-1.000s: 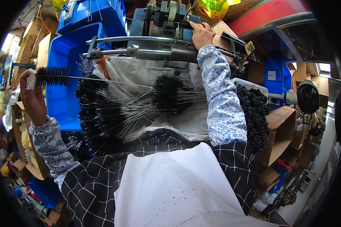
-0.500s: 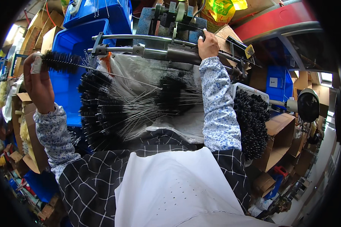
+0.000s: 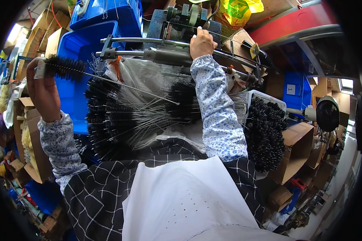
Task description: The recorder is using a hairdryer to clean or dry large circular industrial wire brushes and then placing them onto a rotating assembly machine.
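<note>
On the left, my left hand (image 3: 42,94) pinches the bristle end of a black twisted-wire brush (image 3: 66,67); its bare wire stem slants down to the right over my lap. White tape wraps a fingertip. At the machine (image 3: 183,18), my right hand (image 3: 202,43) has its fingers closed on a thin wire with dark bristles (image 3: 179,25), just below a small wheel. The wire runs on to the right past my hand; its far end is hard to make out. A pile of black brushes (image 3: 108,116) lies across my lap, stems toward the middle.
Metal rails (image 3: 136,53) cross in front of me. Blue bins (image 3: 70,44) stand at the left, and a white-rimmed container (image 3: 283,105) with many upright black brushes (image 3: 265,134) is at my right. Beyond it are a cardboard box (image 3: 295,148) and a round black-faced lamp or fan (image 3: 328,113).
My right hand has shifted left along the rails, and the bristled wire has moved left with it under the wheel. The left hand stays nearly in place with its brush.
</note>
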Demonstrator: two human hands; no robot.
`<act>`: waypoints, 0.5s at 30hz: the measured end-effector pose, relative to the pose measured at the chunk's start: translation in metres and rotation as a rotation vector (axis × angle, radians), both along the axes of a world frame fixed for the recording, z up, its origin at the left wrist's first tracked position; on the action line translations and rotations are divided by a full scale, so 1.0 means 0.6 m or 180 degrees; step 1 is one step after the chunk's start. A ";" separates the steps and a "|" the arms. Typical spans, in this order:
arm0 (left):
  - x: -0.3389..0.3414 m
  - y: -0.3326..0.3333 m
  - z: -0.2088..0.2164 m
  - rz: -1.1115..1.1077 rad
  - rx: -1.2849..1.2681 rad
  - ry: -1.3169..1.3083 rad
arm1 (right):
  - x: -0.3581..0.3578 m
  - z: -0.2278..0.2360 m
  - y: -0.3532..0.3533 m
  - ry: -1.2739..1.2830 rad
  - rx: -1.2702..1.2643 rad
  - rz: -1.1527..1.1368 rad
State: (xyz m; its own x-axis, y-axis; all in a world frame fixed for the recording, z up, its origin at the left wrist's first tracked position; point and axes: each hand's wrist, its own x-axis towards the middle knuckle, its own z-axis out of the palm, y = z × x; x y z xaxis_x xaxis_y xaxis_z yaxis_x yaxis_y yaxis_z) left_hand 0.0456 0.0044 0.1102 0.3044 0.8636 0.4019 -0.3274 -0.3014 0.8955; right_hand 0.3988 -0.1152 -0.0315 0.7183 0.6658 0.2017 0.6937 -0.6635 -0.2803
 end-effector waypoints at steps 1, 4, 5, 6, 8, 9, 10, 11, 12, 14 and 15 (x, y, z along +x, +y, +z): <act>0.000 -0.003 -0.001 0.0077 -0.0070 0.0043 | -0.003 0.001 -0.001 0.0010 0.0016 0.0012; -0.006 -0.007 -0.005 0.0028 -0.0047 0.0103 | 0.009 -0.003 -0.017 -0.0410 0.0269 0.0079; -0.010 -0.006 -0.008 0.0036 -0.0055 0.0105 | 0.019 0.000 -0.027 -0.0347 0.0224 0.0058; -0.013 -0.006 -0.012 0.0080 -0.0080 0.0143 | 0.031 0.003 -0.040 -0.0285 0.0174 0.0037; -0.011 -0.006 -0.021 0.0109 -0.0135 0.0176 | 0.072 -0.011 -0.070 -0.0276 0.0310 0.0028; -0.005 -0.004 -0.027 0.0027 -0.0196 0.0143 | 0.093 -0.015 -0.083 -0.0324 0.0315 0.0113; -0.009 -0.010 -0.021 0.0013 -0.0232 0.0158 | 0.104 -0.018 -0.085 -0.0318 0.0351 0.0260; 0.009 -0.016 -0.024 0.0022 -0.0361 0.0273 | 0.124 -0.014 -0.096 0.0000 0.0277 0.0279; 0.036 -0.030 -0.024 -0.0231 -0.0424 0.0153 | 0.147 -0.009 -0.104 0.0320 0.0203 0.0296; 0.053 -0.032 -0.028 -0.0502 -0.0632 0.0220 | 0.166 0.023 -0.093 0.0504 -0.0316 -0.0137; 0.066 -0.038 -0.028 -0.0695 -0.0561 0.0245 | 0.174 0.020 -0.088 0.0152 -0.0528 -0.0196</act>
State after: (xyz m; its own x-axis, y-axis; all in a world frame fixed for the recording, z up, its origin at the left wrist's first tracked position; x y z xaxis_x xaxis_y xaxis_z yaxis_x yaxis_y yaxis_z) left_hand 0.0850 -0.0184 0.0936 0.5146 0.8287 0.2201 -0.2965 -0.0689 0.9526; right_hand 0.5031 -0.1679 -0.0194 0.7650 0.6415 0.0574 0.6388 -0.7442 -0.1951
